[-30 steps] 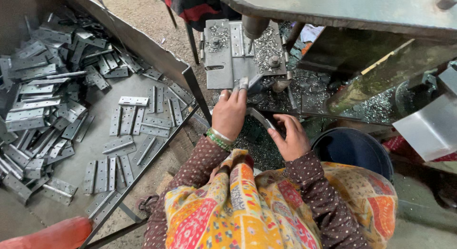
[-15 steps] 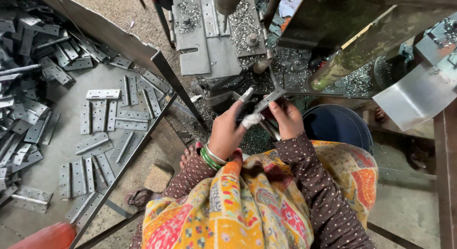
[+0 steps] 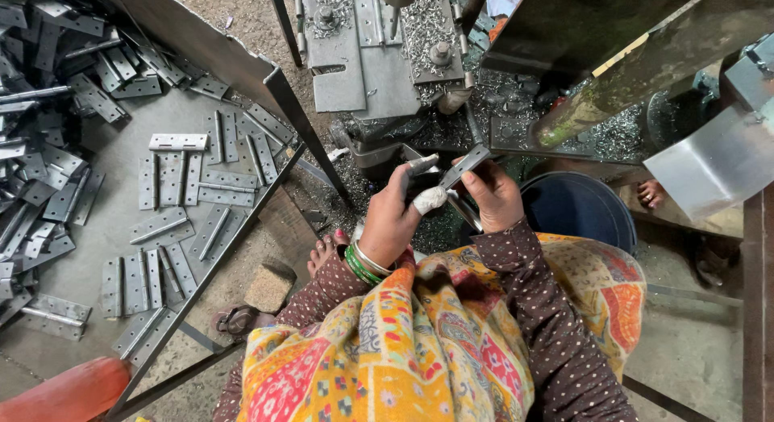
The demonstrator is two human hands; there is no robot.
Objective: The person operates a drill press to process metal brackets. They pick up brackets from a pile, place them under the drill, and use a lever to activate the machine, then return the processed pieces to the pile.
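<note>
My left hand (image 3: 395, 216), with green bangles at the wrist and a white wrap on the thumb, grips a small grey metal piece (image 3: 421, 163) in front of my lap. My right hand (image 3: 493, 192) holds a flat grey metal hinge plate (image 3: 465, 165), tilted, its end close to the left hand's piece. Both hands are held together just below the grey metal machine bed (image 3: 367, 59), which is strewn with metal shavings.
A grey tray (image 3: 105, 220) on my left holds several flat hinge plates (image 3: 173, 176). A dark blue bucket (image 3: 576, 212) stands to my right. A brick (image 3: 270, 286) lies by my bare foot (image 3: 322, 253). An orange object (image 3: 60, 394) is at the lower left.
My left hand has pulled back from the machine bed towards my lap. Both hands have come together, each now holding a metal piece.
</note>
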